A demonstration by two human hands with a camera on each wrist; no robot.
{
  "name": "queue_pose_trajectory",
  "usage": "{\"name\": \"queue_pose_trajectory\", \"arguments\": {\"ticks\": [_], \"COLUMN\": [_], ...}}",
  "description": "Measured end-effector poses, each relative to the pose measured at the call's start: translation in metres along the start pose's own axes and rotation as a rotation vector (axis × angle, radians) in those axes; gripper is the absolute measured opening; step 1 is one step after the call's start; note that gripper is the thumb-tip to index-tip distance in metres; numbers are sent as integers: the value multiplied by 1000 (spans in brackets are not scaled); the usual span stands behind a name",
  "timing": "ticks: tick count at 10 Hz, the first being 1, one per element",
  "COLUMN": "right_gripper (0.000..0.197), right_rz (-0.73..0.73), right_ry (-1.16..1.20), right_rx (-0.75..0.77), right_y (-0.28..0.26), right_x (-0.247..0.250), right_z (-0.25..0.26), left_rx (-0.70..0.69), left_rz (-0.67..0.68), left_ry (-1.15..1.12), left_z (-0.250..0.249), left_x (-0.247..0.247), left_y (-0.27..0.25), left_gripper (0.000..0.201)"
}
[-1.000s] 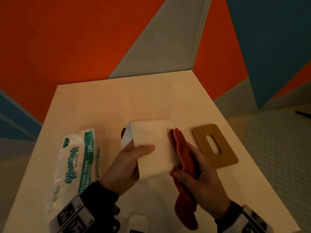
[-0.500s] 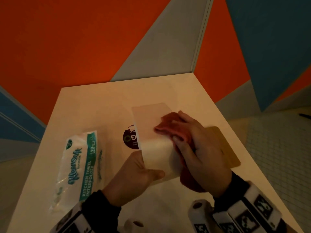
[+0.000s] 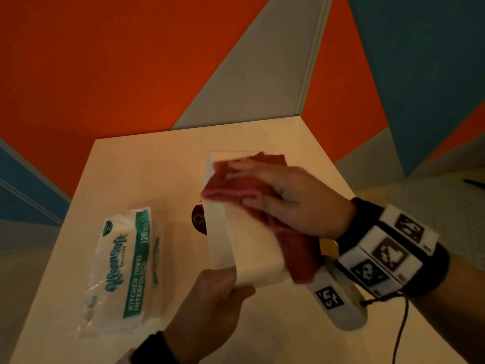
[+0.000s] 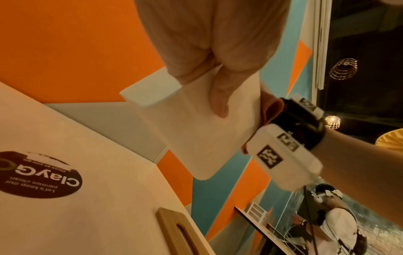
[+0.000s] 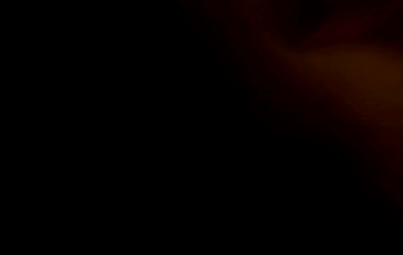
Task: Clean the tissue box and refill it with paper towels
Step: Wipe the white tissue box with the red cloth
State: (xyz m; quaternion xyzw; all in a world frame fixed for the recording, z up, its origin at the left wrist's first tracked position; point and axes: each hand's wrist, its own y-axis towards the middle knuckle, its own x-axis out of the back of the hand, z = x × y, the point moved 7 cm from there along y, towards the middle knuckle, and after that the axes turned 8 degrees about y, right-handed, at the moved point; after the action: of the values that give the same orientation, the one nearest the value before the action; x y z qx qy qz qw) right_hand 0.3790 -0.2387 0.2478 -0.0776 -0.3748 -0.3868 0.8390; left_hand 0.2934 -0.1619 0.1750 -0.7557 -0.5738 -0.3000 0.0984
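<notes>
My left hand (image 3: 217,298) grips the near end of the white tissue box (image 3: 252,253), thumb on top and fingers (image 4: 219,103) underneath, holding it tilted above the table. Its underside (image 4: 196,134) shows in the left wrist view. My right hand (image 3: 278,195) lies flat on a red cloth (image 3: 231,187) and presses it onto the far part of the box's upper face; the cloth's tail hangs off the right side. The pack of paper towels (image 3: 123,266) lies on the table to the left. The right wrist view is dark.
The white table (image 3: 147,169) stands in a corner of orange, grey and blue walls. The wooden slotted lid (image 4: 174,231) lies on the table right of the box, mostly hidden by my right hand in the head view. A dark round sticker (image 4: 39,174) is on the tabletop under the box.
My right hand moved from the box's right side onto its upper face and slid the red cloth toward the far end. My left hand shifted to the box's near end and tilted it.
</notes>
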Motion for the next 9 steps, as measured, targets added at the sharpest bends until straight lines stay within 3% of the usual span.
{"name": "queue_pose_trajectory", "arguments": {"ticks": [1,2,3,4,5,6,7,8,9], "right_gripper": [48,39,31,28,29,35,21,9,40], "right_rz": [-180,-191,-244,-339,-507,-589,-574,-638,-672], "right_ry": [78,130,177,227,325,468,564,598,532], "right_rx": [-130,-220,-280,-397,-511,-540,-497,-406,-290], "right_y": [-10,-27,-41,-57,-78,-92,-96,-95,-90], "right_x": [-2,-25,-33,-29,-20,-23,-34,-33,-35], "right_z": [-21,-28,-40,-55,-70,-85,-85,-70,-54], "left_rx": [-57,-108,-71,-114,-77,-142,-210,-31,249], "left_rz": [-1,41,98,164,208,259,352,359,164], "left_ry": [50,23,-140,-172,-130,-67,-345,-611,-837], "left_z": [2,1,2,-3,2,-4,-16,-15,4], "left_x": [-1,-7,-12,-24,-37,-49,-56,-60,-43], "left_y": [-2,-2,0,2,3,8,8,22,33], "left_gripper": [55,68,83,61,60,46,42,21,10]}}
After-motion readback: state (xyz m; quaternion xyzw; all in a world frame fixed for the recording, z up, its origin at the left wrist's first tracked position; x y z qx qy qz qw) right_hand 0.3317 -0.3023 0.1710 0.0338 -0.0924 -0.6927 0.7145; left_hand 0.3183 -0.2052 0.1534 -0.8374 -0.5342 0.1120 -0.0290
